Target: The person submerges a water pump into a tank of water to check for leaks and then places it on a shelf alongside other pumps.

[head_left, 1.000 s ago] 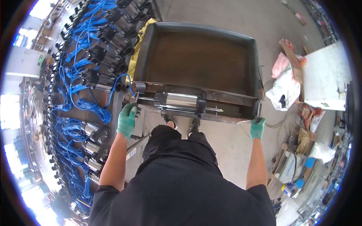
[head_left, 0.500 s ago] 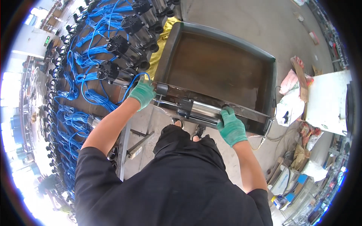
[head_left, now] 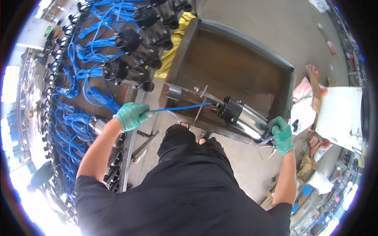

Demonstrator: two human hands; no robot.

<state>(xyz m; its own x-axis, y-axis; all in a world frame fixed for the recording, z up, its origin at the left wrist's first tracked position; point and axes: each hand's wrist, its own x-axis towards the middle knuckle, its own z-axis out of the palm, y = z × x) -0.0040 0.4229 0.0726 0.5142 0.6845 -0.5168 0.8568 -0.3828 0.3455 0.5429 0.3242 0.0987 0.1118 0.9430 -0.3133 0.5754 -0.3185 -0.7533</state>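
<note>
Both my hands wear green gloves. My left hand [head_left: 133, 116] is closed on a blue cable [head_left: 181, 107], stretched taut toward a submersible pump. The pump [head_left: 249, 120] has a shiny steel cylinder body and black ends; it lies tilted above the near ledge of a metal water tank [head_left: 188, 43]. At the pump's right end, my right hand [head_left: 282, 136] is wrapped round the black end piece. A thin metal rod [head_left: 201, 103] and a bracket [head_left: 174, 93] sit on the ledge, left of the pump.
Several similar pumps [head_left: 136, 45] with bundled blue cables [head_left: 100, 98] stand on a rack at left. A yellow cloth [head_left: 179, 39] hangs beside the tank, which holds brownish water. At right are a white panel [head_left: 340, 118], sacks and boxes. A metal frame [head_left: 132, 157] stands at lower left.
The pump has moved right and tilted, out of its place along the near ledge. My left hand has drawn back leftward, and the cable is now straight. My right hand has moved right with the pump.
</note>
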